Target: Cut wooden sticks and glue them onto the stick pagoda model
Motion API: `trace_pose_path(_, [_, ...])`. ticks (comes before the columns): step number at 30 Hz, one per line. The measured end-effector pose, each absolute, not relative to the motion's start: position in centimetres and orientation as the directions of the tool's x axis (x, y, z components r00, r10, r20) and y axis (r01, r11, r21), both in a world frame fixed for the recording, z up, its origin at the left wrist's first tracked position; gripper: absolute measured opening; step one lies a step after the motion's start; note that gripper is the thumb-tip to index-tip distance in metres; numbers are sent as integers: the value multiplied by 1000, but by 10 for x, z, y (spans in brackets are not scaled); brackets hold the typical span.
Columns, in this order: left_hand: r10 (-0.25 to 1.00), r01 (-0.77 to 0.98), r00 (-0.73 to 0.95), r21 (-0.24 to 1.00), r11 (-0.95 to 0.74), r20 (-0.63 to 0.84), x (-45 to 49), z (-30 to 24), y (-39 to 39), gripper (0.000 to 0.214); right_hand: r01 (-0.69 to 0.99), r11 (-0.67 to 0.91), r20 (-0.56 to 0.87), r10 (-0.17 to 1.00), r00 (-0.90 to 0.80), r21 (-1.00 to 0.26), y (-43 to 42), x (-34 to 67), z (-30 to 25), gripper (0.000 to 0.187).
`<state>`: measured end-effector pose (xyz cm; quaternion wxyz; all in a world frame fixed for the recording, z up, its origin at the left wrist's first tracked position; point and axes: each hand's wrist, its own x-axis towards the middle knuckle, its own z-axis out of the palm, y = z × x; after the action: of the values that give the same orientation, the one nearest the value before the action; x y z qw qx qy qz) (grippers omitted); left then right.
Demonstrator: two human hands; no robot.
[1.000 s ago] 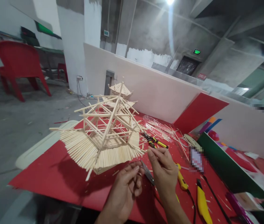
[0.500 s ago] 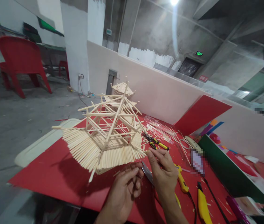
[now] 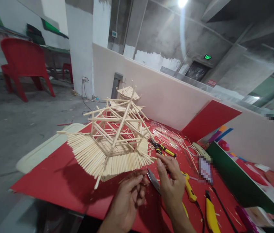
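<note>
A pavilion model [image 3: 120, 165] built of thin wooden sticks stands on the red tabletop, with an open stick frame above a flared skirt of close-set sticks. My right hand [image 3: 172, 178] is at its right corner, thumb and forefinger pinched at the tip of the wooden stick [image 3: 153, 158] that juts out there. In front of the model, my left hand [image 3: 129, 195] has its fingers curled together; what they hold, if anything, does not show. Between the hands a pair of scissors [image 3: 153, 181] points its blades toward the model, its handles partly hidden by my right hand.
Behind the model stands another stick tower [image 3: 128, 93]. Black-and-yellow pliers [image 3: 162, 149], loose sticks in clear plastic [image 3: 166, 136], a yellow glue gun [image 3: 189, 187] and a yellow cutter [image 3: 211, 212] lie to the right. A green panel [image 3: 231, 173] rises beyond them.
The whole view has shifted slightly, so everything sits a little further right. Both hands keep nearly the same pose and place by the model.
</note>
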<state>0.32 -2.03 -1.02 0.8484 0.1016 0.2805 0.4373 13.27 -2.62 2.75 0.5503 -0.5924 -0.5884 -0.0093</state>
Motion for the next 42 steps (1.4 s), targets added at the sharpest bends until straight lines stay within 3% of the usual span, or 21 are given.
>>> trace_pose_path(13, [792,-679,443,419,603,-421,1,-5,-20,26,753,288,683,675,279,-592,-21,132,28,14])
trace_pose_path(24, [803,-678,440,437,591,-403,1,-11,-20,27,640,305,620,703,347,-705,-29,139,26,28])
trace_pose_path(36, [803,-671,414,452,587,-429,3,-11,-23,26,831,331,755,637,153,-447,-25,144,38,13])
trace_pose_path(42, [805,-673,414,452,585,-425,2,-13,-23,24,821,380,755,650,90,-426,-23,145,38,16])
